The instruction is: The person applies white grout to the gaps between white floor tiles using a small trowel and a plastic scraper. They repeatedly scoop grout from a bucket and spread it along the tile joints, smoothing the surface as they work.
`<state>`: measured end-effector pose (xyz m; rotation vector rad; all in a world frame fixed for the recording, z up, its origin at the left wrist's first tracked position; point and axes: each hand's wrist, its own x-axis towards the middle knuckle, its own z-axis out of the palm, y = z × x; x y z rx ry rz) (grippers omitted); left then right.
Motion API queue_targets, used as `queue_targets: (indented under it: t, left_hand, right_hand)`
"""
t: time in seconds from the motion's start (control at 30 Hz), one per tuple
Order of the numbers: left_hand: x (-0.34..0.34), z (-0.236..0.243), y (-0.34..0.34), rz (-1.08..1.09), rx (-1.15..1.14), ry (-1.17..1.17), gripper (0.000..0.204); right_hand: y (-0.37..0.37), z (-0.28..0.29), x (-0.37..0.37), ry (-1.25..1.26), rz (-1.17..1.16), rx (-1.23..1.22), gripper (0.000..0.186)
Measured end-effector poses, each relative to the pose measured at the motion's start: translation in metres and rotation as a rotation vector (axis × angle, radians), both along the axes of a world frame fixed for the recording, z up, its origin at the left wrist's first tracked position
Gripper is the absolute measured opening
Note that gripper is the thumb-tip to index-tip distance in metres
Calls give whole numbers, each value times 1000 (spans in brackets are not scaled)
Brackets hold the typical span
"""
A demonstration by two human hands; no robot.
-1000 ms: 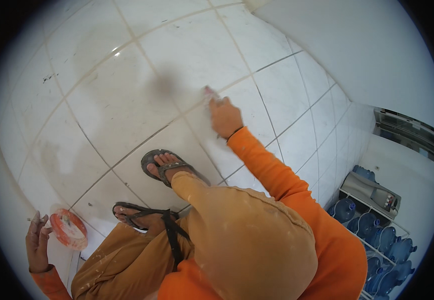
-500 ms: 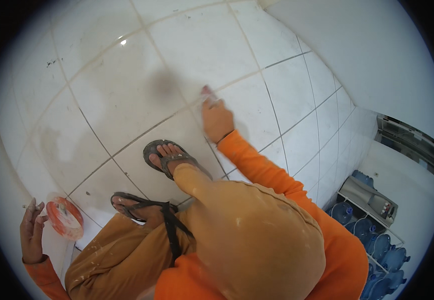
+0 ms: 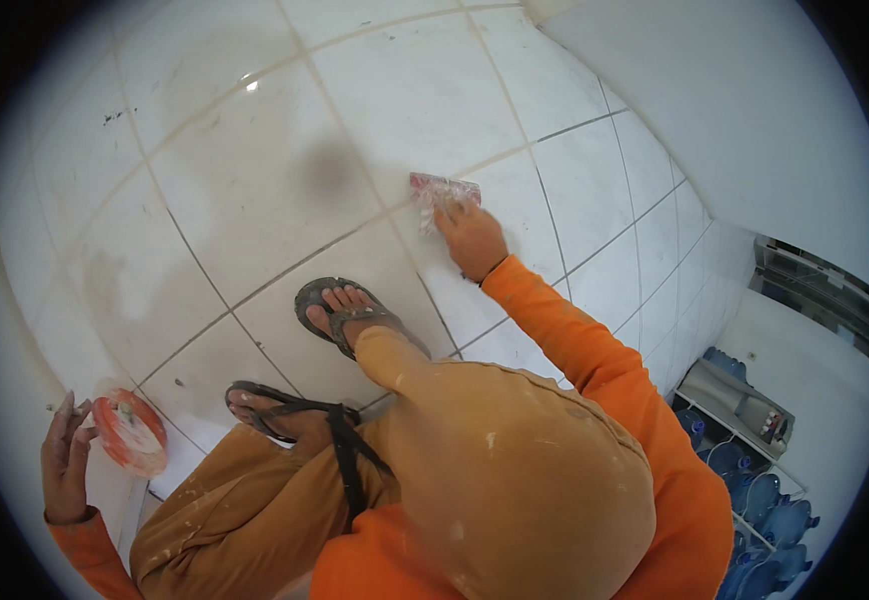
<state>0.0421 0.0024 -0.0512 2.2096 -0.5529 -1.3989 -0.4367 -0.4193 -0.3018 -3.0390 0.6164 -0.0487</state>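
Observation:
My right hand [image 3: 473, 240] grips a flat spreader [image 3: 445, 188] with a reddish edge, smeared with white paste. It holds the spreader against the white floor tiles [image 3: 404, 90], by a joint between them. My left hand [image 3: 66, 460] is raised at the lower left, fingers stretched and apart. A small pale thing shows by its fingertips; whether the hand holds it I cannot tell. Right beside these fingers is a red-orange bowl [image 3: 130, 432] with white paste inside. What supports the bowl is not clear.
My feet in dark flip-flops [image 3: 339, 312] stand on the tiles below the spreader. Some tile joints are pale, others dark. A white wall [image 3: 734, 110] borders the floor at right. Beyond it, a rack holds several blue water jugs [image 3: 789, 520] at the lower right.
My right hand has moved a little to the right with the spreader. The spreader's broad face now shows where it was blurred before. My left hand and the bowl have hardly moved.

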Motion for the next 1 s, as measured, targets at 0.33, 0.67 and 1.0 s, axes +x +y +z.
queue_targets:
  t: [0.33, 0.67, 1.0]
  left_hand:
    - [-4, 3, 16, 17, -39, -22, 62]
    - [-5, -2, 17, 2, -43, -110, 60]
    - [-3, -3, 20, -7, -55, -95, 60]
  right_hand:
    - [13, 40, -23, 196, -422, 207, 45]
    - [35, 10, 58, 102, -490, 228, 45]
    - [69, 36, -24, 7, -87, 281, 42]
